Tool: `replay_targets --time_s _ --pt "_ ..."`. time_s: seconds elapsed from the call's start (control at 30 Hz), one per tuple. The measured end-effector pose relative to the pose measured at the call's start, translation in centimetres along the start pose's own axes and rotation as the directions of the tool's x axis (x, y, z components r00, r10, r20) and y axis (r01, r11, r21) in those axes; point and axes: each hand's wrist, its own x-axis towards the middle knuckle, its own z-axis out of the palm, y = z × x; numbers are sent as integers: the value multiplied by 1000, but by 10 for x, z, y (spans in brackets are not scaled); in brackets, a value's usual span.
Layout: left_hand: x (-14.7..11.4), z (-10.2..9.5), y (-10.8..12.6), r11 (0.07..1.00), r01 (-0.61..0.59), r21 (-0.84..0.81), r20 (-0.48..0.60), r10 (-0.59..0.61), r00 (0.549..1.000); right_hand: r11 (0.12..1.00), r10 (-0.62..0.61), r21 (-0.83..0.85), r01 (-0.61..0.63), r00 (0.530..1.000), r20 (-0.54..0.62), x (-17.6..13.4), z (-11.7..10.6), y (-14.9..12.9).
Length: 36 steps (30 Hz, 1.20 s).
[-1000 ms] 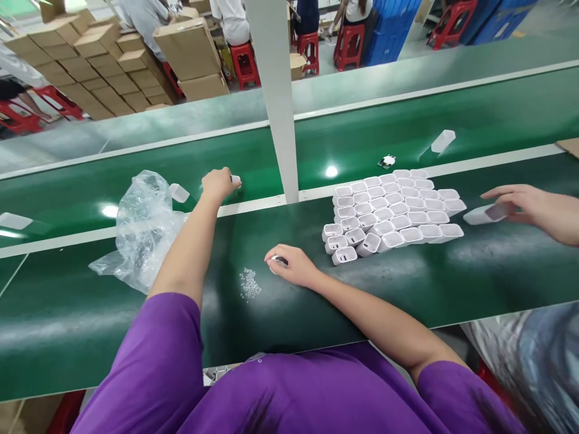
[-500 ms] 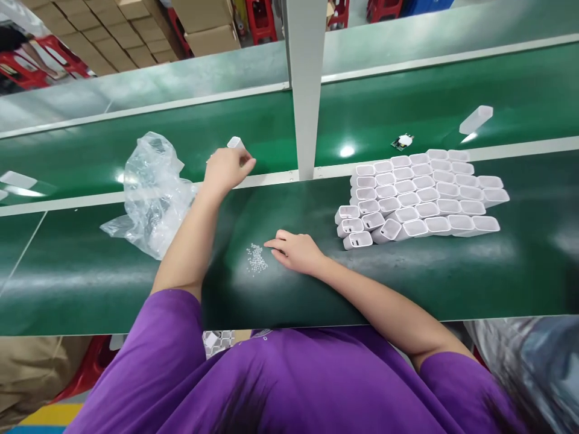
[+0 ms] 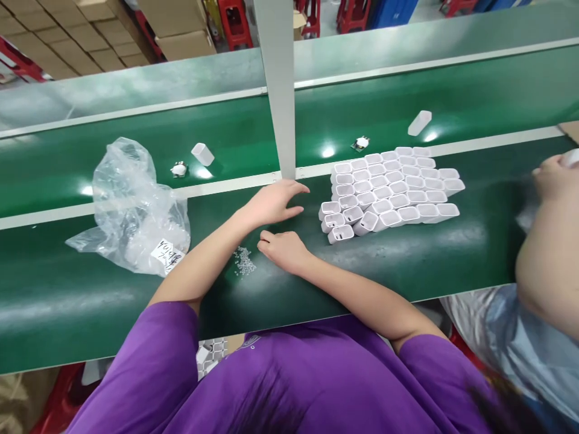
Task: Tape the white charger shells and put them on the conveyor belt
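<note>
Cardboard boxes (image 3: 67, 36) stacked far left, red stools (image 3: 235, 27) beyond a pale upright post (image 3: 281, 90). Dark green surface (image 3: 384, 265) nearest the purple-shirted person (image 3: 316, 386); white rail (image 3: 217, 185) along its far edge, brighter green strip (image 3: 244, 129) past that.

Left hand (image 3: 271, 204): over the surface near the foot of the post, grip spread, thumb and fingers apart, pointing right. Right hand (image 3: 286, 250): just nearer the person, low at the surface, fingers curled and fingertips close together; cannot tell whether this grip pinches anything. Small clear beads (image 3: 244, 263) lie in a loose scatter just left of its fingertips.

Right of both hands, block of white cases (image 3: 393, 187) in packed rows, open ends showing; a few in the near left corner show dark slots inside. Left: clear plastic bag (image 3: 136, 211), crumpled, lying across the rail, handwritten label (image 3: 167, 254) on its near side. On the strip, one single case (image 3: 202, 154) beside a small circuit board (image 3: 180, 169) with white top; similar board (image 3: 360, 143) and another case (image 3: 420, 123) further right. Co-worker's hand (image 3: 552, 175) at far right edge, holding something white, partly cut off.
</note>
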Motion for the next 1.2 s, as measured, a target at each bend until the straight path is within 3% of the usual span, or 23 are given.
replay_targets --time_s 0.1,0.2,0.33,0.43,0.5,0.6,0.7,0.83,0.9,1.03,1.2 --pt "14 16 13 990 -142 -15 96 143 985 999 -36 -8 36 999 -7 1 -1 -2" --pt "27 26 22 981 -191 -35 123 194 973 998 21 53 -22 1000 13 1 -1 -1" --pt "32 30 21 988 -120 -102 53 126 991 987 117 106 -117 993 12 -1 1 9" --pt "23 27 6 951 18 -307 -64 -40 997 946 163 289 -149 986 -28 -3 3 16" --pt "11 22 -7 824 118 -554 -96 -204 974 867 201 478 -141 977 -76 -3 3 20" --pt "-11 14 -23 469 202 -860 -6 -404 915 684 273 728 -42 941 -202 -2 2 24" --pt "-34 8 -30 200 204 -958 85 -481 873 494 423 867 63 854 -302 -2 -2 29" --pt "-55 11 -23 19 153 -988 124 -493 861 345 604 931 117 731 -316 -5 -10 35" --pt "-60 17 -14 7 151 -989 128 -489 863 317 646 939 135 694 -317 -7 -14 37" --pt "-63 31 1 141 207 -968 94 -561 823 345 655 926 152 668 -353 -10 -17 37" --pt "-68 38 2 199 194 -961 37 -599 800 529 600 842 109 653 -461 -11 -13 36"
